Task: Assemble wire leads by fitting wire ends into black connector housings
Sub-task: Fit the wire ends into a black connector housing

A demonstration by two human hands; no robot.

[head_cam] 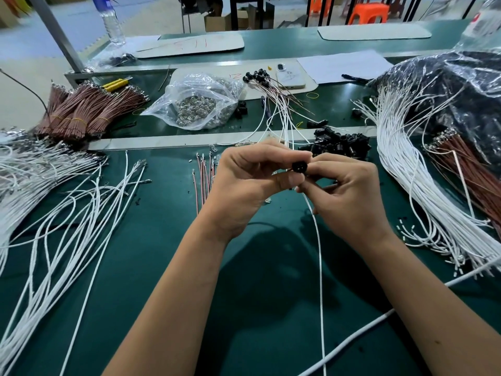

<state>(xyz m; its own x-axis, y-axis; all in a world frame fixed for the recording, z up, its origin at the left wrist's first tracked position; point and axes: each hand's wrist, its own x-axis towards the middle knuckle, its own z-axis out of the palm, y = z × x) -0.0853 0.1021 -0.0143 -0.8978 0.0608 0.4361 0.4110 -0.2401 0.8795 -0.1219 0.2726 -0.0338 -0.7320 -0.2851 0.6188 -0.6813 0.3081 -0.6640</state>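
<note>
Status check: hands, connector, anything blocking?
Left hand and right hand both pinch one black connector housing. White wire hangs from it toward the body. Nothing blocking; loose housings pile just behind.

Left hand: your left hand (245, 183) pinched a black connector housing (299, 167) with curled fingers (288, 182).
Right hand: your right hand (344, 191) gripped the housing's other side and a white wire (320, 256) that hung toward you.
Housings: a loose black pile (343, 146) lay just beyond your hands.
Tabletop: the green tabletop (168, 240) carried white wire bundles (406, 169) at right, brown bundles (86, 109) at far left, and a clear bag of metal parts (198, 104).
</note>
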